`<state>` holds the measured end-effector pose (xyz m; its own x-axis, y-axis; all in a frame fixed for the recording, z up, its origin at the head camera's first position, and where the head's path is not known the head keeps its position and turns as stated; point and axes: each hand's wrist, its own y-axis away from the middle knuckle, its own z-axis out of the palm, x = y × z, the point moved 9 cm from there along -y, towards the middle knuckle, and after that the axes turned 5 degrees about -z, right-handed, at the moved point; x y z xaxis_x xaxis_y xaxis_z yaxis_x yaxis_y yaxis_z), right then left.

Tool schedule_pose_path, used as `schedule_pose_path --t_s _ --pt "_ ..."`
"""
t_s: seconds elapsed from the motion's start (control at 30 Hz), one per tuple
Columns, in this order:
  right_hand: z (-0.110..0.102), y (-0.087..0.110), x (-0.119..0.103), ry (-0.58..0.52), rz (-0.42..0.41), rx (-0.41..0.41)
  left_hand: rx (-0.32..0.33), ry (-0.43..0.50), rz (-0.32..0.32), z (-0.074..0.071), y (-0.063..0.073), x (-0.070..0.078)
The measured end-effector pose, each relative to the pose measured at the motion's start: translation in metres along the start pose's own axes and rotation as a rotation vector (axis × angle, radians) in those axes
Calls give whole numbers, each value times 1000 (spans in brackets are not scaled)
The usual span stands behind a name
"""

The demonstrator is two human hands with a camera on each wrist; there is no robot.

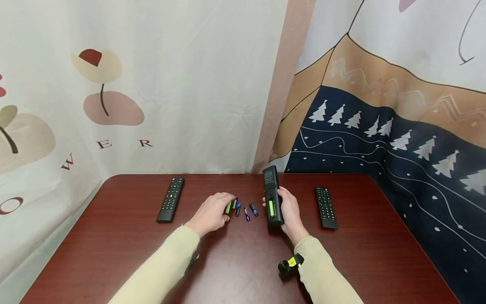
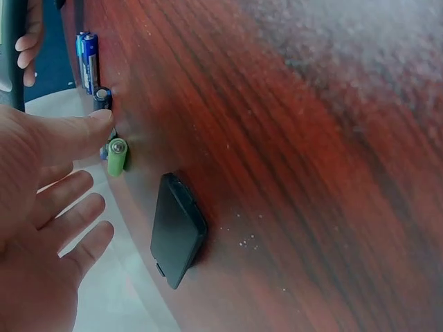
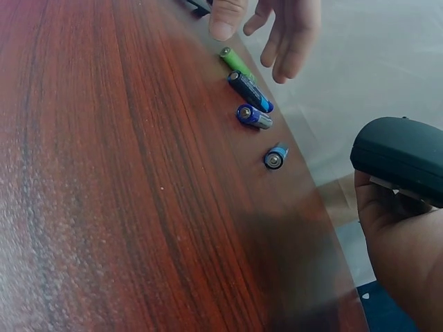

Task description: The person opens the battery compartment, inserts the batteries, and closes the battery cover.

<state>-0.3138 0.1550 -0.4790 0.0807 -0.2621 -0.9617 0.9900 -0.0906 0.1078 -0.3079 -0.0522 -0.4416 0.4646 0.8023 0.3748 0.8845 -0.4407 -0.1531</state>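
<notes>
Remote [image 1: 273,185] is gripped by right hand [image 1: 290,209], best kept steady; leftmost green battery [image 3: 237,63] is best pinched mid-body by left hand [image 1: 211,212], fingers parted.

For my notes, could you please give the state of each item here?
Held remote: battery compartment open, green battery inside
Right hand: gripping it
Left hand: holding nothing
Left remote: flat, buttons up
Right remote: flat, buttons up
Loose green battery: lying flat
Bluish batteries: lying loose
</notes>
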Motion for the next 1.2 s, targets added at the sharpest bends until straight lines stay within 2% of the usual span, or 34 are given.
schedule_pose_path --t_s 0.43,1.0,1.2 --pt "0 -1 1 8 0 -3 -37 -41 -54 7 -6 -8" --pt "1 0 -1 7 -8 -3 -29 -64 -37 8 -8 -8" --pt "1 0 1 3 1 1 -33 -67 -59 8 -8 -9"
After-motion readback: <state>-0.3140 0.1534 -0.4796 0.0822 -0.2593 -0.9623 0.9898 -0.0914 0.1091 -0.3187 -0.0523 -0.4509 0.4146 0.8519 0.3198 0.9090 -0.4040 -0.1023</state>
